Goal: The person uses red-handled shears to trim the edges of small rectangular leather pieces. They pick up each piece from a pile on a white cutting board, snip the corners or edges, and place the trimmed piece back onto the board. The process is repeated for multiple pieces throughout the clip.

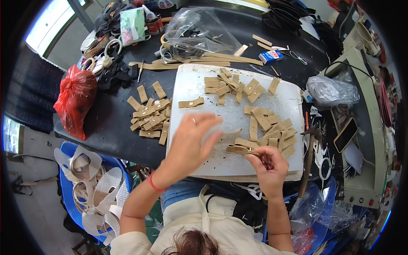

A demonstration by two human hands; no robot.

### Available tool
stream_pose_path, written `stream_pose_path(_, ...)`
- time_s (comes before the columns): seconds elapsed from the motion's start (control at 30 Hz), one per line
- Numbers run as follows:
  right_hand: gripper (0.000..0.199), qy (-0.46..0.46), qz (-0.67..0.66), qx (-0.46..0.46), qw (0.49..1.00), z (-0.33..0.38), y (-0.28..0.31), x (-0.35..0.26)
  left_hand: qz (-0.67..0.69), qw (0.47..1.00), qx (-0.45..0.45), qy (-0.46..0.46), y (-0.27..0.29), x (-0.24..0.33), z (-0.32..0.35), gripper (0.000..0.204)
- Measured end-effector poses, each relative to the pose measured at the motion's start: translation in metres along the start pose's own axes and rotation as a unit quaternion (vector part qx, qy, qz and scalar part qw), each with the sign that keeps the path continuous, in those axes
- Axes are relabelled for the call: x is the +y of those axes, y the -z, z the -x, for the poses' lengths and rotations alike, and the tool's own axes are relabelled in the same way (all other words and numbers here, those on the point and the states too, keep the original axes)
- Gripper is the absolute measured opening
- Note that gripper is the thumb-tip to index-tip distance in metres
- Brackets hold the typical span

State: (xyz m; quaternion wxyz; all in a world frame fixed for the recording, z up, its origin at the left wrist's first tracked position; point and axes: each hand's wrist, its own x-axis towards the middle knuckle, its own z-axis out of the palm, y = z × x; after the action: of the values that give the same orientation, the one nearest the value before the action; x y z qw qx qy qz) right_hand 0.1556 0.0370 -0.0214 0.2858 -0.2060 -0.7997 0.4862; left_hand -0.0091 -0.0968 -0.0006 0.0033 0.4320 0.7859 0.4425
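Observation:
My left hand (187,144), with a red band at the wrist, hovers over the left part of a white board (204,165). Its fingers are spread, slightly blurred, and nothing shows in them. At the board's near right, my right hand (272,168) pinches a folded tan strap (236,148); small metal bits glint near the fingertips. Past the left hand lies a single tan strap piece (191,103). Two heaps of similar pieces sit on the board, a far heap (229,86) and a right heap (276,129). Another heap (153,114) rests on the black table left of the board.
A hammer (309,157) lies along the board's right edge. Long tan strips (178,66), a clear plastic bag (199,32) and a small blue box (270,56) are beyond it. Leftward stand a red bag (77,100) and a blue bin (68,148) of white shoe parts.

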Motion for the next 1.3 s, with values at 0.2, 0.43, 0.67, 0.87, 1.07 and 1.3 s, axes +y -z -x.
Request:
stream_pose_path(0.2,0.015,0.017,0.017,-0.019,1.000,-0.005,-0.002,-0.024,-0.191,0.980,0.019,-0.057,-0.030,-0.027,-0.062,0.018)
stream_pose_path(0.43,0.016,-0.091,-0.095,-0.061,0.989,-0.004,0.003,-0.018,0.174,0.974,-0.103,0.101,-0.011,0.005,-0.016,0.022)
stream_pose_path(0.67,0.017,0.022,-0.103,-0.049,0.993,-0.017,-0.006,-0.021,0.408,0.874,-0.143,0.224,0.004,0.032,0.019,0.026)
stream_pose_path(0.87,0.012,0.005,-0.077,-0.061,0.995,-0.015,-0.003,-0.027,0.355,0.910,-0.134,0.169,0.004,0.031,0.026,0.024)
stream_pose_path(1.07,0.016,-0.059,-0.179,-0.067,0.980,-0.009,-0.012,-0.022,0.310,0.938,-0.103,0.111,0.002,0.035,0.028,0.024)
stream_pose_path(1.3,0.020,-0.300,-0.410,-0.135,0.851,-0.020,-0.006,-0.031,0.379,0.905,-0.080,0.174,-0.013,0.028,0.039,0.025)
